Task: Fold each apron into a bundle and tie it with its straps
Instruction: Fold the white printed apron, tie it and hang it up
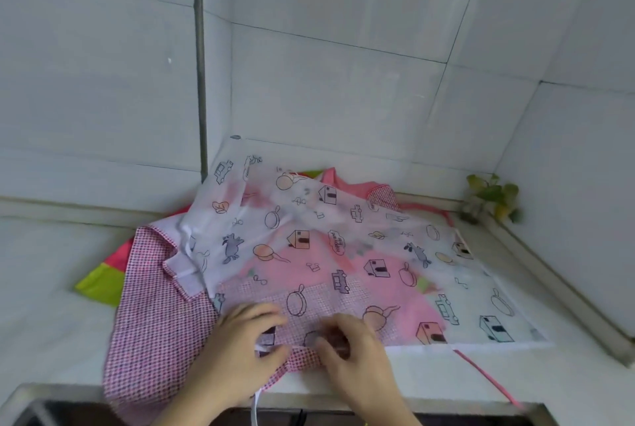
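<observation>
A thin white apron (360, 240) printed with houses, pans and cars lies spread over the counter, on top of a pink apron (347, 274) with pink-checked parts (154, 322). Both my hands are at the white apron's near edge. My left hand (237, 353) pinches the white hem where a white strap (255, 408) hangs down over the counter's edge. My right hand (354, 353) has its fingers curled on the hem beside it. A green and red cloth (99, 281) sticks out underneath at the left.
The white counter (51, 288) sits in a tiled corner, with walls behind and to the right. A small leafy plant (491, 199) stands in the back right corner. A grey pipe (199, 65) runs up the wall. A dark opening lies below the front edge.
</observation>
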A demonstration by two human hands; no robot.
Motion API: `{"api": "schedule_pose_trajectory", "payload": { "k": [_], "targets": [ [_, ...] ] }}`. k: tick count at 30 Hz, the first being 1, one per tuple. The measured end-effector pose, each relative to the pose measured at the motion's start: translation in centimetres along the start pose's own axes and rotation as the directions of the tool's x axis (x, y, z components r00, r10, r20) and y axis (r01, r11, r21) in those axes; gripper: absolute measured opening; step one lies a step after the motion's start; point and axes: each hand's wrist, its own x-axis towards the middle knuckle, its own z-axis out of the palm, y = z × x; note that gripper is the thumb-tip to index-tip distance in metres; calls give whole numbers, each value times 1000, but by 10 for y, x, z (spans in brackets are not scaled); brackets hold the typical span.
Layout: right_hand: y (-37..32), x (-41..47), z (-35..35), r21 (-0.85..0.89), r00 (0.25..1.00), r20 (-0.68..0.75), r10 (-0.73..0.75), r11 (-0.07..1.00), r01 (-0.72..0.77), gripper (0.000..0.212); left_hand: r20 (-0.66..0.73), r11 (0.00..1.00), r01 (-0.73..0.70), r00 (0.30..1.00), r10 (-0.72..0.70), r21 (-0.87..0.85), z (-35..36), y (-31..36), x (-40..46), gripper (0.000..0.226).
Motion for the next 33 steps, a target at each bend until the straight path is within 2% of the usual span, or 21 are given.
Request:
{"api": "schedule_pose_trajectory", "payload": {
  "k": [2, 3, 5, 7, 9, 12, 15, 17, 18, 20, 21, 23, 25, 26, 28, 29, 31, 33],
  "targets": [
    [5, -2, 8, -114, 995, 15, -102, 988, 103, 35, -64, 996, 21, 998, -26, -82, 1, -1, 1, 23],
    [6, -3, 11, -128, 993, 13, -121, 984, 121, 39, -88, 992, 26, 995, -37, -121, 1, -2, 1, 15],
    [4, -1, 13, -115, 994, -25, -105, 988, 101, 36, -100, 983, 43, 993, -61, -179, 1, -2, 0, 10],
    [-1, 3, 13, -129, 991, -74, -108, 987, 98, 30, -92, 978, 50, 993, -70, -203, 0, -4, -1, 16],
    [-19, 5, 6, -194, 999, 7, -47, 980, 48, 42, -78, 989, 54, 995, -65, -136, 0, -2, 1, 25],
    [-43, 9, -2, -415, 972, 229, 60, 909, 42, 65, -113, 996, 74, 990, -79, -48, -4, 10, 11, 37],
    [-46, 17, -11, -491, 973, 226, 49, 868, 70, 46, -170, 990, 97, 979, -113, -99, -23, 33, 21, 34],
    [-36, 28, -29, -518, 984, 168, 50, 854, 45, 64, -222, 988, 82, 969, -111, -134, -46, 48, 27, 28],
    [-30, 33, -41, -552, 990, 132, 55, 833, 27, 66, -274, 983, 56, 956, -103, -175, -58, 52, 28, 24],
    [-25, 47, -75, -619, 1000, 15, 18, 785, -5, 40, -338, 972, 17, 936, -98, -236, -87, 59, 30, 11],
    [-22, 55, -93, -655, 999, -39, 18, 755, -39, 30, -299, 974, 12, 951, -82, -228, -101, 65, 31, 19],
    [-22, 67, -126, -687, 999, -17, 30, 726, -33, 23, -72, 999, 32, 997, -34, -25, -124, 82, 29, 50],
    [-29, 77, -158, -651, 997, 53, -53, 755, 74, 14, 138, 956, 13, 989, -56, 294, -142, 100, 29, 57],
    [-36, 79, -176, -635, 989, 116, -92, 759, 145, 13, 173, 926, 15, 981, -86, 377, -150, 105, 31, 54],
    [-45, 85, -206, -649, 961, 277, -23, 732, 205, 46, 142, 859, 9, 985, -94, 511, -157, 101, 43, 34],
    [-48, 85, -217, -703, 944, 326, 56, 681, 202, 54, 106, 820, 38, 987, -120, 572, -160, 97, 50, 24],
    [-55, 88, -235, -814, 924, 337, 179, 548, 191, 36, 49, 730, 97, 983, -175, 676, -172, 98, 63, 27],
    [-57, 95, -250, -869, 905, 303, 299, 477, 133, 27, 38, 717, 104, 983, -179, 690, -188, 107, 75, 20]
  ]
}}
